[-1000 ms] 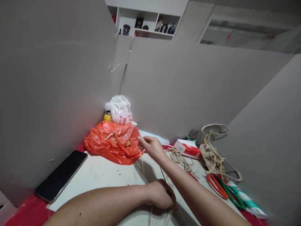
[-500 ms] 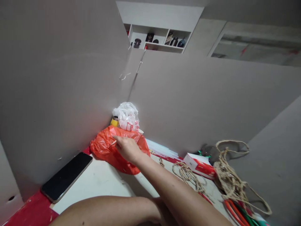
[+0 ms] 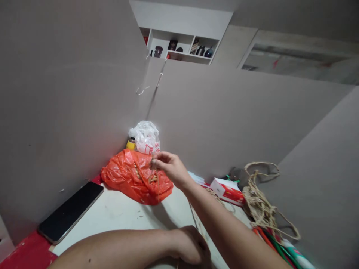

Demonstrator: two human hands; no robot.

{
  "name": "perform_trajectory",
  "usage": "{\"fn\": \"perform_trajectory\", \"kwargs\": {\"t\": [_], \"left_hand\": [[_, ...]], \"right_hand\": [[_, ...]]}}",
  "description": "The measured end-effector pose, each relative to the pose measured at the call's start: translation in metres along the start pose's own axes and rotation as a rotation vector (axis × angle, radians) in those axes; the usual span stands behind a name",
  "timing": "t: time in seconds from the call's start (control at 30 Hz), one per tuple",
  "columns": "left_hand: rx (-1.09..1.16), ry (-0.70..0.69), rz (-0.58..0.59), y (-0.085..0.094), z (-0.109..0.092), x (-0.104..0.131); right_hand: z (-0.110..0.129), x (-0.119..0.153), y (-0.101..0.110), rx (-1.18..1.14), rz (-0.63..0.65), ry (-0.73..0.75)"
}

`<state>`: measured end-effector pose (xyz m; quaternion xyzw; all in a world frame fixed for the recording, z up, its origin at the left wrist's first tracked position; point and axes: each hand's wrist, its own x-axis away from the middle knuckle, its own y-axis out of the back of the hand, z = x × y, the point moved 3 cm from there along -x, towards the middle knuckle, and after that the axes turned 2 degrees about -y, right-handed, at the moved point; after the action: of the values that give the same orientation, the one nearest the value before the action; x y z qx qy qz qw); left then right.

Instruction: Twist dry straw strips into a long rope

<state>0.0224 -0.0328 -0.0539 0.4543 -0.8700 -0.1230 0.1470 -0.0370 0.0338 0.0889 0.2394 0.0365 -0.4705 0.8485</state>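
Note:
My right hand [image 3: 171, 166] is raised over the near right part of an orange-red plastic bag [image 3: 120, 172], thumb and forefinger pinched on a thin brownish strand. Straw-coloured pieces [image 3: 137, 170] show in the bag's opening below the fingertips. Lower down, my left hand [image 3: 192, 244] is curled low over the pale board [image 3: 120, 213], its fingers mostly hidden. What it holds, if anything, I cannot make out. A length of twine [image 3: 196, 220] runs close above it, partly behind my right forearm.
A black phone [image 3: 71, 211] lies at the left. Behind the bag stand a white plastic bag [image 3: 146, 136] and a yellow jar [image 3: 130, 144]. To the right are a red-and-white box [image 3: 228, 190], a bundle of rope [image 3: 258, 203] and coloured tubes [image 3: 277, 246]. Grey walls enclose the board.
My right hand has moved right from over the orange-red bag, and straw-coloured pieces now show in its opening. My left hand has come into view. The camera has shifted slightly.

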Motion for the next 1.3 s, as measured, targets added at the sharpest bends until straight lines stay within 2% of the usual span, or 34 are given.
{"fn": "perform_trajectory", "kwargs": {"t": [0.1,0.17,0.23,0.37,0.47,0.53,0.7,0.97,1.3], "left_hand": [[-0.011,0.129,-0.035,0.002,-0.001,0.003],[0.027,0.114,-0.032,0.003,-0.002,0.005],[0.096,0.032,-0.031,0.005,-0.004,0.007],[0.226,0.043,0.065,0.004,-0.006,0.009],[0.295,0.073,0.123,0.003,-0.009,0.009],[0.321,0.077,0.141,0.003,-0.01,0.009],[0.304,0.083,0.165,0.004,-0.013,0.009],[0.307,0.09,0.184,0.004,-0.014,0.007],[0.297,0.081,0.162,0.003,-0.016,0.007]], "right_hand": [[0.016,0.041,0.036,-0.292,-0.023,-0.181],[0.022,0.075,0.06,-0.342,-0.059,-0.255],[0.018,0.11,0.08,-0.352,-0.094,-0.33],[-0.023,0.174,0.103,-0.356,-0.211,-0.527],[-0.062,0.209,0.102,-0.39,-0.286,-0.679],[-0.08,0.225,0.095,-0.448,-0.305,-0.735],[-0.09,0.241,0.081,-0.547,-0.342,-0.728],[-0.091,0.241,0.074,-0.539,-0.41,-0.682],[-0.089,0.247,0.053,-0.574,-0.52,-0.739]]}}
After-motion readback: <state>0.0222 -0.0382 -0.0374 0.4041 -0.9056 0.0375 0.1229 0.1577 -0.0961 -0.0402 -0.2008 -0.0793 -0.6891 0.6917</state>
